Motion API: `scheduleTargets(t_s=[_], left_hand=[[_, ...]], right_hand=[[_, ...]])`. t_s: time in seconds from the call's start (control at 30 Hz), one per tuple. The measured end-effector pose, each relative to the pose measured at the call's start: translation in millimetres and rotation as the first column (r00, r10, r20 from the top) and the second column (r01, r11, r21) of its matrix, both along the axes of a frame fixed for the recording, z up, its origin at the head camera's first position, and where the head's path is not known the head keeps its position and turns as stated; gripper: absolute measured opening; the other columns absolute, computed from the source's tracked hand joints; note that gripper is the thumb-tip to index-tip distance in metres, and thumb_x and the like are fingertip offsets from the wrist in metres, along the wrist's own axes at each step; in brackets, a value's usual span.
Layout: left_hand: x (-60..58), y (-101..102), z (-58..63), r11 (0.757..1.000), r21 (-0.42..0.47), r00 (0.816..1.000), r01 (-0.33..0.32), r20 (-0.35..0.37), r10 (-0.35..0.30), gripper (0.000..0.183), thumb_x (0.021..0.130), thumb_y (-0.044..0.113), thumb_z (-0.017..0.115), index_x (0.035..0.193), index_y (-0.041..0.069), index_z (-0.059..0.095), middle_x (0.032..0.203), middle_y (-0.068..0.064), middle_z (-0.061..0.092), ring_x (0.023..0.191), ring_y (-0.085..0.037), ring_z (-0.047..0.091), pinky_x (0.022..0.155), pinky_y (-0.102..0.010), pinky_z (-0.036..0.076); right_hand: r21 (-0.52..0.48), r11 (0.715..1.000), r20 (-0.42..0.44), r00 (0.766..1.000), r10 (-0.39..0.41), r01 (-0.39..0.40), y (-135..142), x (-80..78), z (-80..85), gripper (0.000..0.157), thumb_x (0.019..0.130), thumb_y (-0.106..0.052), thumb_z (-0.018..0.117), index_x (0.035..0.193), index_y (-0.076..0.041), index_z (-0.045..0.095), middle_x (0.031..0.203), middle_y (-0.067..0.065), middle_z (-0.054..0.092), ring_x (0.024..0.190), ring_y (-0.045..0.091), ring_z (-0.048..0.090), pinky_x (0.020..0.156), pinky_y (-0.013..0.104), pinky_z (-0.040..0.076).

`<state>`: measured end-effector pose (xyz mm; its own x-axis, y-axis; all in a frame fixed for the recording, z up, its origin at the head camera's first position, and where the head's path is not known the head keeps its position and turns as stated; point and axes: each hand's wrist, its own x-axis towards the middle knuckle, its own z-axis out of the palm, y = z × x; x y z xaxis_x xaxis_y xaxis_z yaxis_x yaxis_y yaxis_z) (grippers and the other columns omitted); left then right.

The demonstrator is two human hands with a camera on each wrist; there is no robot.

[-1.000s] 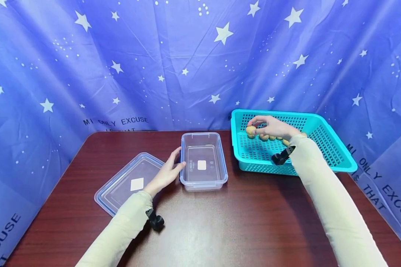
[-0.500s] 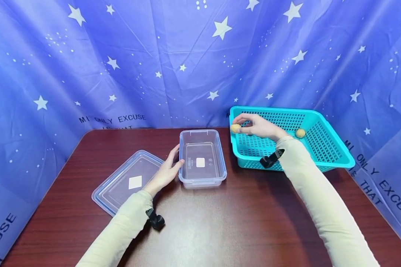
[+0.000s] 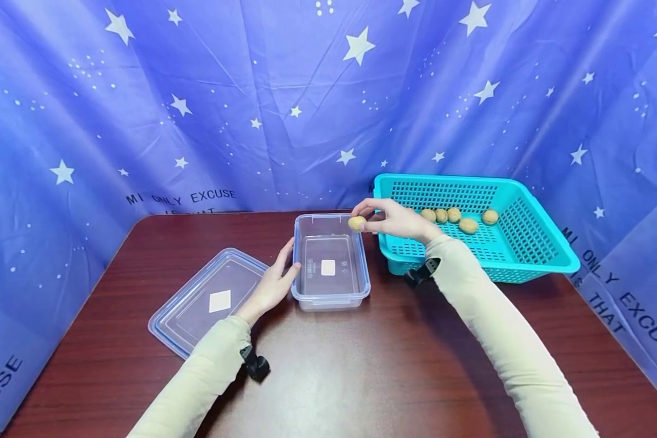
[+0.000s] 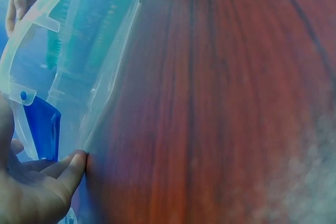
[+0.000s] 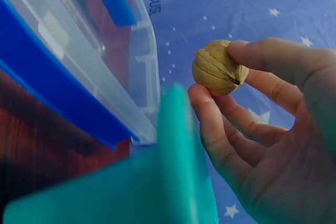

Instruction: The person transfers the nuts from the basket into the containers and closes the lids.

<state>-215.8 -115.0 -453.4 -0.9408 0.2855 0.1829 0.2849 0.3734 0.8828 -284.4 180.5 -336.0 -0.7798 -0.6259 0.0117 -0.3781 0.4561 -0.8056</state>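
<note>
A walnut (image 5: 218, 69) is pinched between the thumb and fingertips of my right hand (image 3: 396, 219). In the head view this walnut hangs at the far right rim of a clear plastic food container (image 3: 328, 302) with blue side clips. My left hand (image 3: 272, 285) rests against the container's left side, its thumb at the rim. The left wrist view shows the fingertips (image 4: 79, 161) touching the lower side wall below a blue clip (image 4: 44, 129). More walnuts (image 3: 468, 225) lie in a turquoise basket (image 3: 547, 263) at the right; my right hand hides part of its left end.
The container's clear lid (image 3: 197, 307), with a white label, lies flat on the brown table (image 3: 361, 377) at the left, partly under my left forearm. Behind the table hangs a blue curtain (image 3: 285, 79) with stars.
My right hand has carried the walnut leftward out of the basket, over its left rim, to the container. The left hand has stayed against the container.
</note>
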Motion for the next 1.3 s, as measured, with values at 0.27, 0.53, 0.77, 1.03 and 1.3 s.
scheduleTargets(t_s=[0.27,0.53,0.77,1.03,1.3], left_hand=[[-4.3,6.4,3.4,0.999,-0.032,0.999,0.011,-0.039,-0.012,0.06,0.103,0.018,0.047,0.155,0.014,0.018,0.152,-0.018,0.033,0.137,-0.029,0.033,0.11,-0.043,0.027],[-5.2,3.5,3.7,0.997,-0.069,0.999,-0.026,-0.043,0.023,0.059,0.103,0.017,0.046,0.155,0.014,0.019,0.152,-0.015,0.034,0.136,-0.03,0.035,0.11,-0.045,0.027],[-4.3,0.7,3.4,0.994,-0.102,0.999,-0.033,-0.02,0.032,0.06,0.103,0.022,0.046,0.156,0.018,0.018,0.151,-0.014,0.034,0.134,-0.031,0.037,0.109,-0.047,0.028],[-3.9,-1.1,1.1,0.993,-0.112,0.999,-0.05,-0.005,0.049,0.061,0.102,0.024,0.047,0.156,0.02,0.018,0.149,-0.017,0.038,0.131,-0.036,0.041,0.107,-0.05,0.03],[-1.4,-3.2,1.2,0.991,-0.126,0.999,-0.04,0.022,0.043,0.061,0.103,0.027,0.045,0.156,0.023,0.016,0.149,-0.017,0.036,0.131,-0.036,0.04,0.107,-0.05,0.03]], right_hand=[[-0.01,1.0,-0.064,0.998,0.013,-0.014,-14.0,6.3,-3.0,0.027,0.093,-0.007,0.061,0.12,-0.003,0.06,0.12,0.015,0.061,0.107,0.031,0.059,0.088,0.044,0.048],[0.003,1.0,-0.054,0.999,0.005,-0.004,-35.7,13.1,-12.6,0.026,0.094,-0.013,0.063,0.119,-0.008,0.063,0.114,0.009,0.064,0.1,0.026,0.061,0.085,0.041,0.05],[-0.03,0.998,0.008,0.999,0.053,-0.053,-47.0,15.6,-23.6,0.028,0.094,-0.013,0.062,0.122,-0.007,0.061,0.12,0.011,0.061,0.102,0.034,0.061,0.085,0.049,0.05],[-0.063,0.997,0.088,0.995,0.052,-0.047,-61.1,18.6,-33.1,0.029,0.095,-0.012,0.061,0.123,-0.005,0.061,0.117,0.011,0.061,0.095,0.041,0.059,0.084,0.054,0.049],[0.015,1.0,0.224,0.974,0.017,-0.021,-70.7,22.4,-35.0,0.032,0.096,-0.009,0.057,0.126,0.002,0.058,0.1,0.011,0.062,0.097,0.044,0.055,0.087,0.054,0.047]])
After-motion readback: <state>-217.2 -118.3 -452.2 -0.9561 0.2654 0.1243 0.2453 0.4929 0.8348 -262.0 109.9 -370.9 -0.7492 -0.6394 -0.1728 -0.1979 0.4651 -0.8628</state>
